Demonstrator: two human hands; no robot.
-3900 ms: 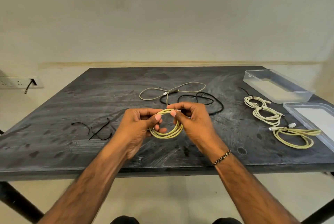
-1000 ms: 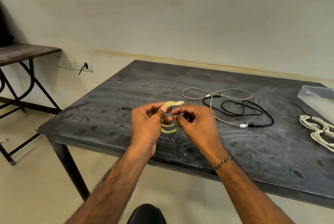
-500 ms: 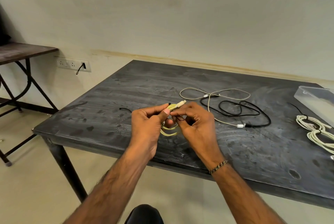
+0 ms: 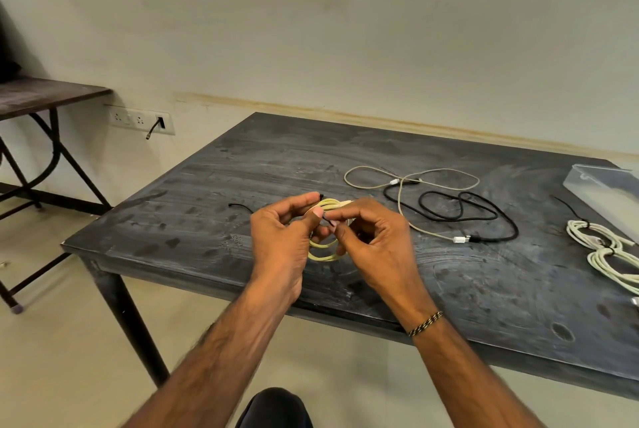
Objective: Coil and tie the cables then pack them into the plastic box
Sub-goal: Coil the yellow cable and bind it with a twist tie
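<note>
We have the yellow coil (image 4: pixel 323 249) held just above the counter (image 4: pixel 193 220), near its front edge, with our left hand (image 4: pixel 280 241) curled round the top of the loops and our right hand (image 4: pixel 377 248) pinching the black tie (image 4: pixel 327 219) against them; both grips are clamped, none apart. The risk we see is the loops springing open: if the left thumb eases while the right hand works the thin tie round, the coil could loosen or slide out of the bundle, and the tie end is short enough to slip from the fingertips. A spare tie (image 4: pixel 242 207) lies just beyond the left hand if this one is dropped. The beige cable (image 4: pixel 408 182) and black cable (image 4: pixel 460 210) lie loose and crossed, likely to snag each other later. The white coils (image 4: pixel 598 244) sit tied beside the plastic box (image 4: pixel 601 185). We can read no brand, label or writing anywhere.
</note>
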